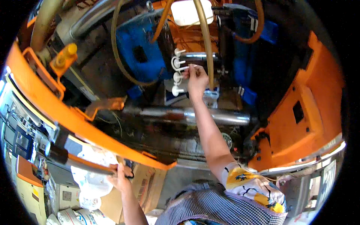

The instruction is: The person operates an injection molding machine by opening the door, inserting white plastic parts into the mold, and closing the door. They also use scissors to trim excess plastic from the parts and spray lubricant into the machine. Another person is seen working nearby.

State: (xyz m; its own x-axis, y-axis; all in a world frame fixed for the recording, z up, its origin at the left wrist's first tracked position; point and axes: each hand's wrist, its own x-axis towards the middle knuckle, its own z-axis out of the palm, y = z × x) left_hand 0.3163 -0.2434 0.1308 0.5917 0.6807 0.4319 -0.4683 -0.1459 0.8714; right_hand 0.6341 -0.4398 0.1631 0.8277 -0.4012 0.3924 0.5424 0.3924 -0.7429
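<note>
Between the two blue mold halves, my right hand [197, 79] pinches the stem of a white plastic runner [175, 64] with several small round molded parts on it. The parts hang in a column just left of my fingers, beside the left blue mold half [140, 48]. At the lower left, my left hand [120, 178] is closed around the end of a bar-like handle [92, 166] on the orange sliding door [108, 140]. Part of that grip is hidden by the fingers.
Brown hoses [203, 37] hang in front of the mold area. A shiny steel bar [217, 117] crosses below my right forearm. An orange guard panel [296, 112] stands at the right. Cardboard [144, 187] and a clear plastic bag [90, 183] lie near my left hand.
</note>
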